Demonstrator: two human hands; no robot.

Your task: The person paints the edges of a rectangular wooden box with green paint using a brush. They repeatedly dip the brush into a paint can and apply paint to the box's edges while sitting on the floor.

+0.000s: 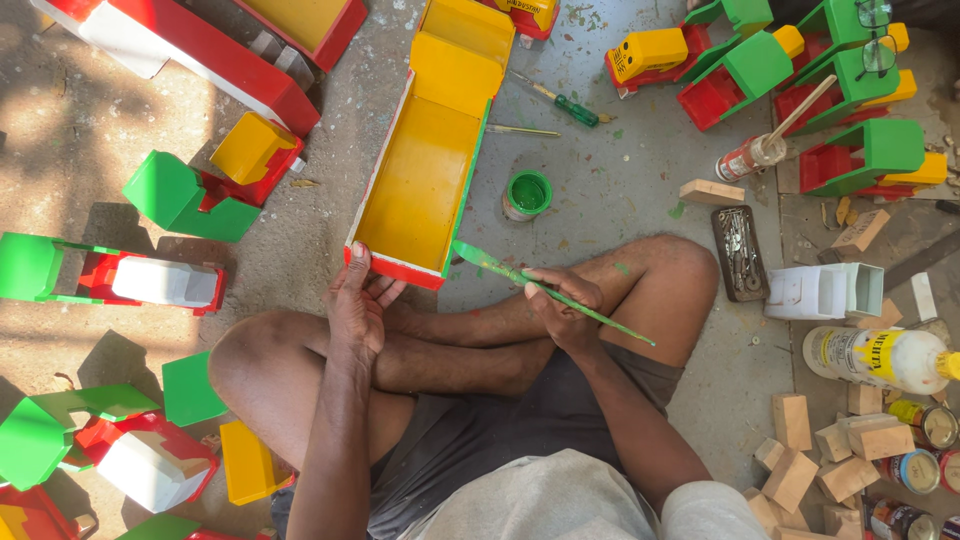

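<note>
Head view, person seated cross-legged on a concrete floor (620, 190). Step in hand, as I judge it: painting the green edge of a long toy truck bed (425, 170), yellow inside, red at the near end, white along its left wall, green along its right wall. The truck bed lies on the floor at 12 o'clock from the knees, near end just above the shins; its long axis runs from about 6 o'clock up to 12–1 o'clock, open side up, far end pointing away from the person. Left hand (358, 305) rests on the near red end, thumb over the corner and fingers loosely curled under, steadying it rather than clamping. Right hand (562, 300) is closed in a pencil grip around a thin paintbrush (545, 287); the brush lies along a 10-to-4 o'clock line, green-loaded bristles at the 10 o'clock end, tip just beside the bed's near right corner; whether it touches the wood cannot be told. An open tin of green paint (527, 193) stands at 1 o'clock from the brush tip, close to the bed's right wall; a green-handled screwdriver (568, 104) lies beyond it. Painted toy truck cabs (195, 195) sit at 9 to 10 o'clock, more at 1 to 2 o'clock. Judgement: the next stroke calls for a steady bed, the bristles laid along the narrow green wall parallel to the long axis, and care to keep green off the yellow floor of the bed.
</note>
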